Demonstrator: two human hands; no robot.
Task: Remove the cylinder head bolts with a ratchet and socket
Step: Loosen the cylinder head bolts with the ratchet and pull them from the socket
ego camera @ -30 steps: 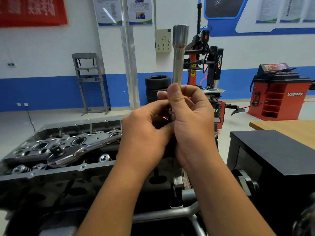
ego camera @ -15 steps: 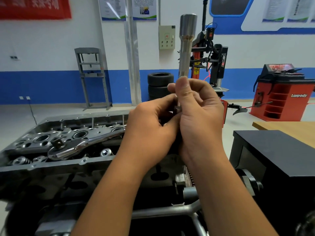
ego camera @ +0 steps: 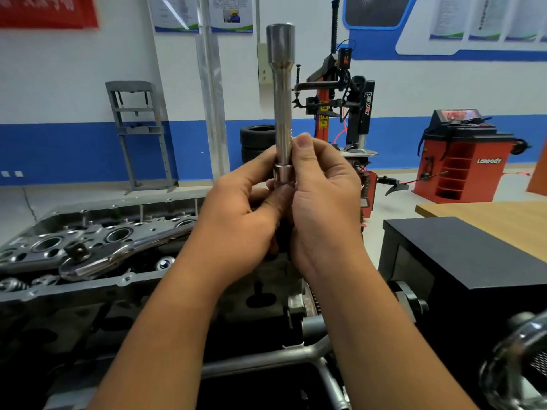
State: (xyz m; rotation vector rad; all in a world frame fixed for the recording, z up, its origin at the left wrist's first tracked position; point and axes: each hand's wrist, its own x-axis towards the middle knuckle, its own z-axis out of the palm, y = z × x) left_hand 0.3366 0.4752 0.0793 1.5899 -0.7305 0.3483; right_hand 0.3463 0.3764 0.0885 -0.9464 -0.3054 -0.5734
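A long chrome extension bar (ego camera: 282,93) stands upright in front of me, its wide end on top. My right hand (ego camera: 322,199) grips its lower shaft, thumb pressed along it. My left hand (ego camera: 239,220) pinches a short chrome socket (ego camera: 283,176) seated at the bar's bottom end. The ratchet (ego camera: 118,253) lies flat on the cylinder head (ego camera: 38,247) at the left, its square drive facing up. The bolts themselves are not clear among the head's bores.
The engine sits on a metal stand (ego camera: 266,359) below my arms. A black box (ego camera: 461,261) and a wooden table (ego camera: 485,214) are at the right. Tyres, a tyre changer and a red wheel balancer (ego camera: 461,155) stand behind on the floor.
Both hands have shifted a little on the bar, so the socket at its lower end now shows between my fingers. The ratchet has not moved.
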